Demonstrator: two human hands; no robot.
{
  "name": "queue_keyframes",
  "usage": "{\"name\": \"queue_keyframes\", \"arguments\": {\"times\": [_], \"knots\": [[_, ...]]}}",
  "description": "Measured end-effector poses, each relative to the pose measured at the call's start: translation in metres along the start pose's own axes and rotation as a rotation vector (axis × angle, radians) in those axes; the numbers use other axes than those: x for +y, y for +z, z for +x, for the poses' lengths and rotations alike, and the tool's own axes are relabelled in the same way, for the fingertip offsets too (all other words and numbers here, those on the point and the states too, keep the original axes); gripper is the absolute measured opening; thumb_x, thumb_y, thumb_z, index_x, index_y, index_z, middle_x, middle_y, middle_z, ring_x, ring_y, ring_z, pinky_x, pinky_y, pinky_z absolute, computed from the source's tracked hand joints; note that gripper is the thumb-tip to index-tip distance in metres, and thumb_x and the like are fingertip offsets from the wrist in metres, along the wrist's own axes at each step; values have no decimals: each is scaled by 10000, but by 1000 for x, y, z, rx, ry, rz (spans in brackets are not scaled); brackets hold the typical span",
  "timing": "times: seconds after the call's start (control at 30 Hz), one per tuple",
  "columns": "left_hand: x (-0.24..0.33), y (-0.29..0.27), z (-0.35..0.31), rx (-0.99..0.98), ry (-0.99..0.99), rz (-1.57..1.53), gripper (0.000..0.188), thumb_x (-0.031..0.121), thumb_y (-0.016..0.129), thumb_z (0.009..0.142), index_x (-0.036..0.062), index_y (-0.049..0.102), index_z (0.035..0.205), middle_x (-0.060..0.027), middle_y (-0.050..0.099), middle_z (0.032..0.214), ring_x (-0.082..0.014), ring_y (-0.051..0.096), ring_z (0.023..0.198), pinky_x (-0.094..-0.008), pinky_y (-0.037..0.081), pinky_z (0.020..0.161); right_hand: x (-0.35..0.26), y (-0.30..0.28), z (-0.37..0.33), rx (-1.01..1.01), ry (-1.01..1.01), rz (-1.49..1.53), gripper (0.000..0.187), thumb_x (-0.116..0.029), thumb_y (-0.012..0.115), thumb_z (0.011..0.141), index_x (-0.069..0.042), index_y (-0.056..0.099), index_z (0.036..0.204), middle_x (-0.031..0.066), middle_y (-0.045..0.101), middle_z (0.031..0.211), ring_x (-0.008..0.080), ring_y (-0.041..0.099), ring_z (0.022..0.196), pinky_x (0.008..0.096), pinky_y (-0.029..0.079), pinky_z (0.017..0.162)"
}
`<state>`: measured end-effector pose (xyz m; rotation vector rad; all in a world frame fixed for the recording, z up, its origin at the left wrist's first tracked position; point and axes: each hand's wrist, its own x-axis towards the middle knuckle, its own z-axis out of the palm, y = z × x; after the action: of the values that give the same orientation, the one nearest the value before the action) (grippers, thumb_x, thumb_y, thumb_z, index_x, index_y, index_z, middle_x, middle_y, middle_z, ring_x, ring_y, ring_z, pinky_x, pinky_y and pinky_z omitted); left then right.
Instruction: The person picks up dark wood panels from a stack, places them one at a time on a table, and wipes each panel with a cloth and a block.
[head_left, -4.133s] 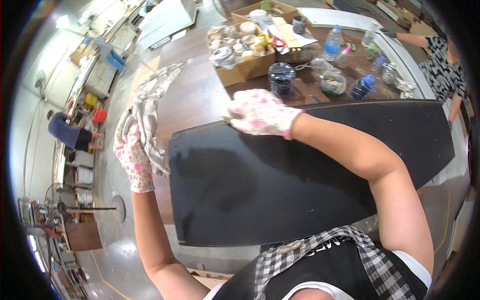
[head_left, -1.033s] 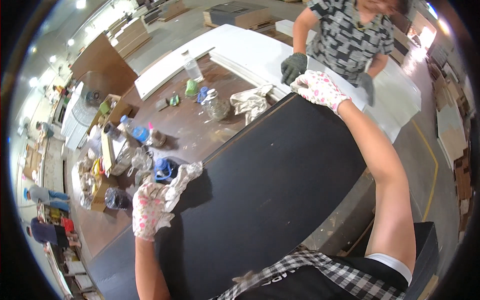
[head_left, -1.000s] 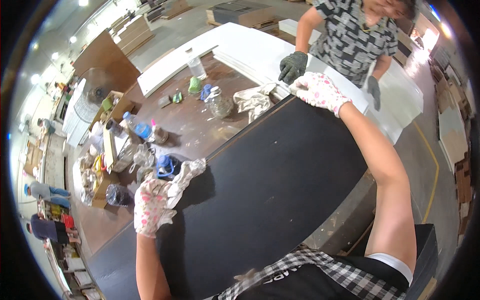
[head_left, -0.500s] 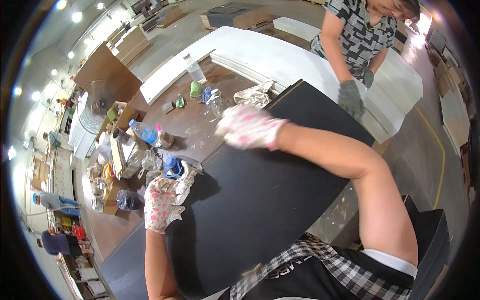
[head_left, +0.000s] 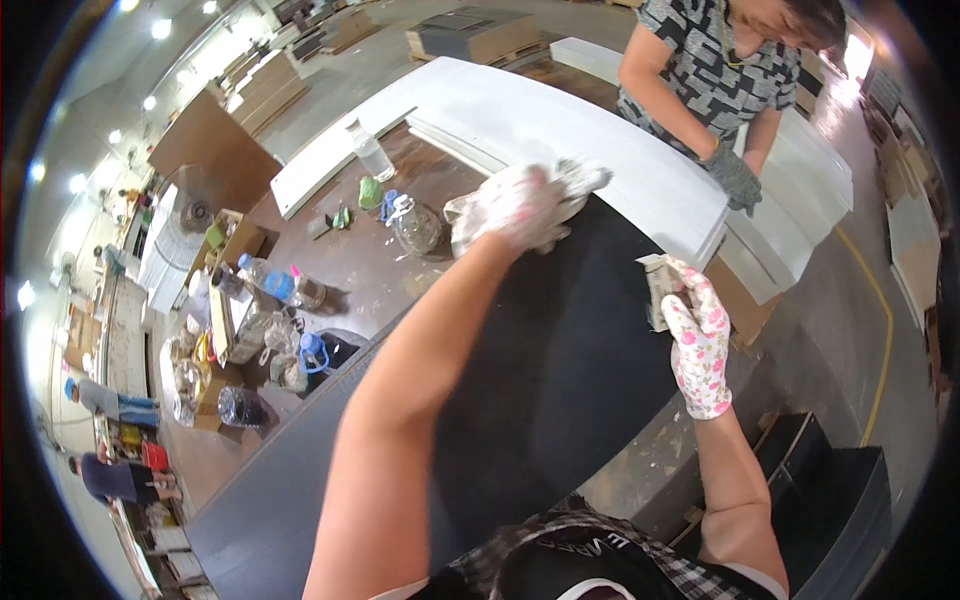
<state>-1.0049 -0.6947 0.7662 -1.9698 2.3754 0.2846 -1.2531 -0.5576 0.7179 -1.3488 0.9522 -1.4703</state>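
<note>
My left hand point(head_left: 520, 208), in a white glove with pink spots, reaches across to the far end of a black panel point(head_left: 520, 360). It is closed on a whitish rag point(head_left: 583, 178), and motion blurs both. Pale cloth also shows on the near-left side of that hand, partly covered by it. My right hand point(head_left: 702, 345), gloved in a flower pattern, is raised by the panel's right edge. Between its thumb and fingers is a small greyish-beige block-like piece point(head_left: 657, 292), its kind unclear.
Left of the panel, a brown table point(head_left: 340, 240) holds a clear jug point(head_left: 415, 225), a blue-labelled bottle point(head_left: 290, 285), a blue-handled container point(head_left: 313, 350) and a cluttered box. White panels point(head_left: 590, 130) lie beyond. A co-worker's gloved hand point(head_left: 735, 178) touches them. A fan point(head_left: 195, 215) stands far left.
My left hand has swung from beside the blue-handled container to the panel's far end. My right hand has moved right, from over the panel to its edge. The co-worker's hand has shifted.
</note>
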Motion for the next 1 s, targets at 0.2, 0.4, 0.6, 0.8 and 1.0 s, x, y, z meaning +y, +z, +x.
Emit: {"name": "queue_keyframes", "arguments": {"times": [0.2,0.4,0.6,0.8,1.0], "knots": [[-5,20,33,202,-28,-222,332,353,741,766,90,725,967,-103,686,857,-288,695,860,-405,557,750,-1,10,-2,-33,-2,-25,420,14,626,885,-44,609,1300,38,597,1140,130,544,991,262,457,907],[-52,33,-70,33,-48,156,293,208,669,830,29,682,1063,-90,671,1029,-242,653,1016,-350,541,854,-25,11,57,-270,-286,-709,357,-142,664,872,-47,647,1216,139,649,1119,275,613,1017,365,474,936],[-136,55,-240,386,-7,-168,362,102,685,817,37,615,1166,-137,620,1065,-277,602,1041,-343,478,963,-24,47,149,-513,-255,-1125,329,-251,673,874,-54,686,1137,154,685,1089,317,644,1029,405,491,915],[-204,95,-377,704,-417,-486,99,119,687,860,38,706,915,-118,657,887,-305,623,875,-375,493,827,6,80,179,-598,-323,-1327,361,-347,645,882,-62,714,1091,188,696,1057,341,647,1053,425,490,933],[-186,77,-446,799,-554,-568,53,41,704,873,2,692,907,-81,658,928,-205,624,841,-322,494,800,4,103,158,-563,-283,-1365,368,-263,697,831,-49,698,1131,190,685,1093,340,637,1067,418,482,942]]}}
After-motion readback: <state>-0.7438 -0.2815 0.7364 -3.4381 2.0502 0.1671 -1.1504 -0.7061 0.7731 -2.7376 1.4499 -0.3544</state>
